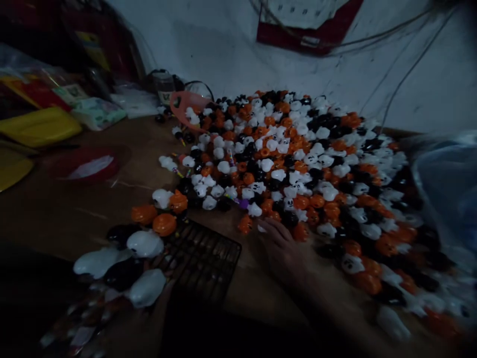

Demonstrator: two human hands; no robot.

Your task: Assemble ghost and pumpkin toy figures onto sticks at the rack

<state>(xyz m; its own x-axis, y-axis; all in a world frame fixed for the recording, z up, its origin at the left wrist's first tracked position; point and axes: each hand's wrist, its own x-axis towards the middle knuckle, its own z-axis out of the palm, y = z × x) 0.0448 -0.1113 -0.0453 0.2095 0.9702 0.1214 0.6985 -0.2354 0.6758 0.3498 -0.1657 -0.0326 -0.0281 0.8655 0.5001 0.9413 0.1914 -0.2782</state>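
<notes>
A large heap of small white, orange and black figures (279,174), some with ghost or pumpkin faces, covers the table. At its near edge is my right hand (279,248), fingers bent together at a small white piece that is mostly hidden. My left hand (160,293) is at the lower left, dim and partly covered by larger white, black and orange figures (145,243); its fingers wrap round something among them that I cannot make out. A dark slatted rack (208,253) lies on the table between the hands.
A pink basket (182,107) leans at the heap's back left. On the left are a red dish (93,166) and yellow bags (40,127). A clear plastic bag (447,184) stands at the right. Behind, a calendar (305,22) hangs on the wall.
</notes>
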